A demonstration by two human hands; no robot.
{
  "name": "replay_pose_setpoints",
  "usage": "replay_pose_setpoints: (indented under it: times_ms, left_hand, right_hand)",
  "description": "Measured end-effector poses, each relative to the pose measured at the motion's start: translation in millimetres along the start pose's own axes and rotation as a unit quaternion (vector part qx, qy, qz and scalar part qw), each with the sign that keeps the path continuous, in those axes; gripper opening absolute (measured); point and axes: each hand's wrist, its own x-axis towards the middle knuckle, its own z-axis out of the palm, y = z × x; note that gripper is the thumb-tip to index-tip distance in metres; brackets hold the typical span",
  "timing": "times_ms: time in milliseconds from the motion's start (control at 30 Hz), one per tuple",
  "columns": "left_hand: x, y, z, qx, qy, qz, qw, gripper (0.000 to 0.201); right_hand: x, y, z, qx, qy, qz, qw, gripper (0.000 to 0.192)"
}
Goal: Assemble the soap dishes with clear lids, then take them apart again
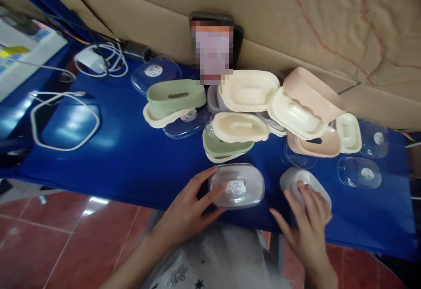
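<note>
My left hand (197,198) is around the left end of a pale lidded soap box (251,188). One finger lies on the round label of its clear lid, another at the far edge, and the thumb at the near edge. To the right, my right hand (309,219) lies over a whitish-grey plastic piece (320,187), fingers spread on top and thumb stretched apart. The fingers partly cover this piece. Just beyond my left hand, a green tray (222,146) sits under a cream dish (241,126).
Green (177,96), cream (250,89) and peach (312,91) box parts are piled at the back. Clear lids (358,173) lie at the right. A phone (213,45) leans on the brown backing. White cables (66,146) lie left on the blue table (121,166).
</note>
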Motion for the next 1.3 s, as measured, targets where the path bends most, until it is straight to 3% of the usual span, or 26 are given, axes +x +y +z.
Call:
replay_pose_setpoints:
  times_ms: [133,300,400,567,733,833,933,1033,1133,1200,1233,1300]
  left_hand:
    - [16,17,14.9,0.085,0.05,0.028,0.995,0.045]
    - [42,31,41.1,0.023,0.008,0.091,0.996,0.05]
    - [36,28,41.2,-0.02,-0.018,0.1,0.995,0.051]
    - [-27,-2,-1.4,0.012,-0.043,0.018,0.999,0.047]
    - [-84,-54,-56.1,0.115,0.037,-0.075,0.99,0.058]
    - [-87,-77,-75.0,0.171,0.106,-0.12,0.972,0.078]
    - [-77,-83,-82.8,0.187,0.158,-0.113,0.963,0.102]
    - [-58,-66,-77.8,0.205,0.23,-0.037,0.951,0.115]
    - [-28,-27,-53.1,0.166,0.256,0.041,0.951,0.101]
    - [-1,3,-27.1,0.09,0.164,0.051,0.981,0.073]
    - [14,17,-13.3,0.07,0.101,0.088,0.988,0.06]
    - [41,34,11.5,0.077,0.005,0.147,0.986,0.044]
  right_hand:
    - [-34,37,-14,-0.032,-0.034,0.133,0.99,0.081]
    - [-69,58,-20,0.013,-0.013,0.15,0.989,0.062]
    - [-78,60,-21,0.018,0.005,0.139,0.99,0.059]
    - [-66,44,-12,0.055,-0.043,0.082,0.994,0.061]
    - [-21,28,4,0.074,-0.077,-0.018,0.994,0.071]
    - [14,48,6,0.097,-0.058,-0.055,0.992,0.076]
    - [47,86,3,0.03,0.006,0.006,0.999,0.066]
    - [68,121,-2,-0.026,0.033,0.037,0.998,0.053]
    - [77,139,-4,-0.029,0.023,0.02,0.999,0.041]
    - [79,144,-5,-0.023,0.021,0.004,0.999,0.036]
    - [80,144,-6,-0.019,0.024,-0.002,1.0,0.034]
    - [81,143,-9,-0.007,0.032,-0.01,0.999,0.032]
